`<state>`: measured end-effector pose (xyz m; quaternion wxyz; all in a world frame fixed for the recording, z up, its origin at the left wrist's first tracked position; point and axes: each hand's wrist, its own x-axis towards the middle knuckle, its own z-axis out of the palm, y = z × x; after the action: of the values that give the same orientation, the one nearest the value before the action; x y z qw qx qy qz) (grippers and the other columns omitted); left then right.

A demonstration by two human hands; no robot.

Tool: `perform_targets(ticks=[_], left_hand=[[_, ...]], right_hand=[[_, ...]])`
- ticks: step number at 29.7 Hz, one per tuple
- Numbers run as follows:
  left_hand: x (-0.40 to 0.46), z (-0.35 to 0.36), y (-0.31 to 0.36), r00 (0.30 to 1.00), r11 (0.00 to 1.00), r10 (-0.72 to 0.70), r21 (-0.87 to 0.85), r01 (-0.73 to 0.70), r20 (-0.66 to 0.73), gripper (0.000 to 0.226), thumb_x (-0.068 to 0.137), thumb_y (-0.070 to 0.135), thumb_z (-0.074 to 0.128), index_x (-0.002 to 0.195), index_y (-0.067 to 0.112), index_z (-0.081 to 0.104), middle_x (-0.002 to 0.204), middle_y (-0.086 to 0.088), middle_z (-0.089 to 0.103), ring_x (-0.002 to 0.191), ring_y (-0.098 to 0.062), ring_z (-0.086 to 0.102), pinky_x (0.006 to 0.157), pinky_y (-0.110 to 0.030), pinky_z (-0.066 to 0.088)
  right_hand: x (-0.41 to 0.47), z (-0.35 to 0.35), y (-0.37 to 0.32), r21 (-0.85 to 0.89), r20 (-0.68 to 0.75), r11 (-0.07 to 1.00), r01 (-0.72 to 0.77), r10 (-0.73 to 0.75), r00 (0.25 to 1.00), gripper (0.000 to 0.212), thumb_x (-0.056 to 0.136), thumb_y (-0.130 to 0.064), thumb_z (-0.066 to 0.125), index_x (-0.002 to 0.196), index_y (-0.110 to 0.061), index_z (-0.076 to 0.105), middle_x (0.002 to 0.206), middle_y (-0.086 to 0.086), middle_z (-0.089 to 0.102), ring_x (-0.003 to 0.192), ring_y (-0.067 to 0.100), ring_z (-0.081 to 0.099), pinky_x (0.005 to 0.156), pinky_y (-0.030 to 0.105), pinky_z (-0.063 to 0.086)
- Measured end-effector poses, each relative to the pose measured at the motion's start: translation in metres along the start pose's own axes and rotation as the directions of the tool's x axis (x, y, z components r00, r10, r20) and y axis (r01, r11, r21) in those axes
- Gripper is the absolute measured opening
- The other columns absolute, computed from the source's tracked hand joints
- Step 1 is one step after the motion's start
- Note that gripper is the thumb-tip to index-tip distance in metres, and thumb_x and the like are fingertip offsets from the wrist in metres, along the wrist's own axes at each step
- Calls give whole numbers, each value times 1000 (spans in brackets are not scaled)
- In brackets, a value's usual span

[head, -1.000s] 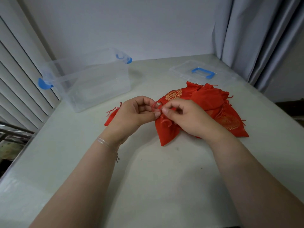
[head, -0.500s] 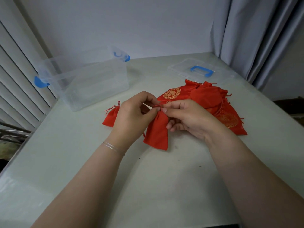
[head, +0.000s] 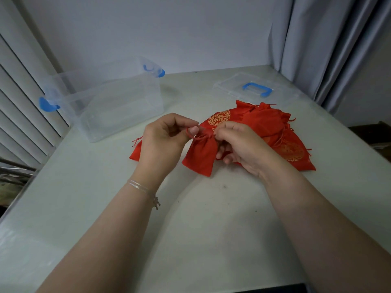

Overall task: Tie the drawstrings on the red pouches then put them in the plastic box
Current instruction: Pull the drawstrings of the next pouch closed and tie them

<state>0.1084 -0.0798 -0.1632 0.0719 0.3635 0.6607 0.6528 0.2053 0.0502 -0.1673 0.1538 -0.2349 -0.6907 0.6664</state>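
Head view: both hands pinch thin cord atop soft red pouch (head: pixel 200 156)

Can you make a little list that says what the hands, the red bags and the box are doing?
left hand: pinches the red string of a small pouch
right hand: holds the pouch's gathered top
pouch: hangs between both hands, over the table
other pouches: piled behind the right hand
plastic box: open, no pouches inside
lid: lies flat behind the pile
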Motion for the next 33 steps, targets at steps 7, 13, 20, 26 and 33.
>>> perform_targets(ticks=[7, 13, 20, 26, 33], left_hand=[[3, -2, -2, 1000, 999, 15, -42, -15, 7, 19, 85, -5, 63, 79, 13, 65, 66, 5, 70, 69, -15, 70, 72, -26, 57], [-4, 1, -6, 978, 969, 204, 134, -206, 35, 22, 93, 3, 54, 86, 20, 66, 82, 6, 70, 74, -9, 71, 65, -23, 54], [1, -7, -16, 936, 758, 351, 581, -296, 19, 34, 96, 30, 37, 87, 11, 63, 83, 8, 67, 80, -18, 64, 69, -36, 50], [-4, -6, -6, 977, 977, 131, 144, -155, 166, 37, 101, 33, 35, 71, 30, 57, 88, 0, 74, 83, -15, 62, 79, -30, 47], [5, -4, -8, 971, 970, -231, 87, 226, 53, 45, 100, 38, 40, 67, 12, 58, 58, 2, 65, 61, -12, 60, 68, -28, 47]], right_hand=[[4, 6, 5, -22, -52, 999, 28, -29, 998, 19, 86, -8, 49, 71, -18, 52, 56, -2, 53, 47, 12, 49, 40, 22, 31], [5, 8, 7, 480, 145, 863, -158, 100, 984, 17, 88, -15, 45, 72, -20, 48, 62, -5, 42, 47, 8, 32, 42, 22, 20], [4, 12, 6, 142, -3, 989, 29, -29, 1000, 21, 93, -8, 51, 73, -12, 53, 61, 2, 55, 43, 8, 50, 44, 20, 39], [6, 10, 14, -148, -6, 981, 123, -125, 992, 13, 90, -5, 56, 80, -12, 53, 57, 4, 62, 44, 9, 59, 43, 20, 47], [4, 17, 20, -409, 32, 876, 255, -265, 964, 14, 88, -9, 56, 81, -21, 50, 64, 2, 62, 50, 15, 60, 52, 34, 50]])
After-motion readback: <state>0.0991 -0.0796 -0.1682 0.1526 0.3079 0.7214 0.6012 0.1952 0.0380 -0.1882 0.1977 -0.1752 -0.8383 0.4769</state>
